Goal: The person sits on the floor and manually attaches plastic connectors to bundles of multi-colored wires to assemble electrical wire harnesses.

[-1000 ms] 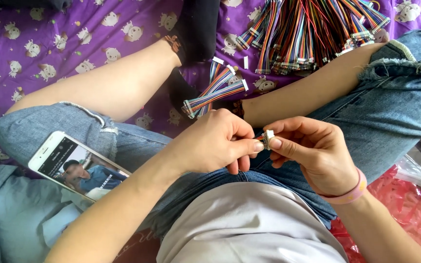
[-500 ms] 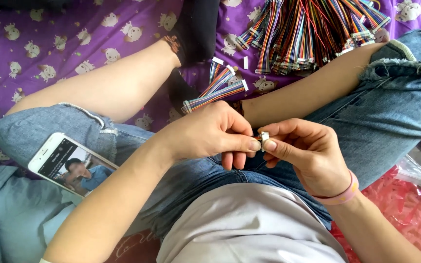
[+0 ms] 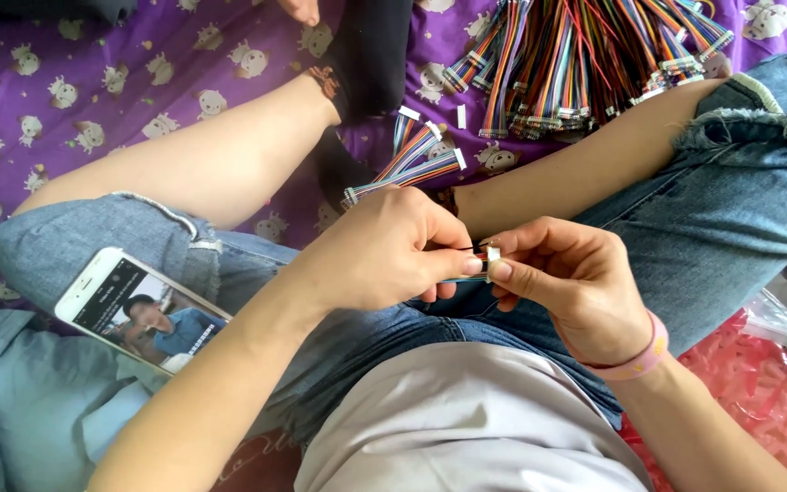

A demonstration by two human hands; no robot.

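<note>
From the head camera, your left hand (image 3: 384, 251) and right hand (image 3: 567, 287) meet over your lap, fingertips pinched together on a small white connector (image 3: 493, 253) with a thin cable (image 3: 453, 278) running left beneath your left fingers. Both hands are clamped on it, thumb against forefinger. It looks light and tiny, with a stiff plastic shell and soft, floppy wires, so hold it by the shell, not the wires. Most of the cable is hidden behind your left fingers, and the connector's pins are too small to make out. Far off on the purple sheet (image 3: 93, 82) lies a pile of ribbon cables (image 3: 585, 64), cut off at the top edge; a phone (image 3: 143, 310) rests on your left thigh.
</note>
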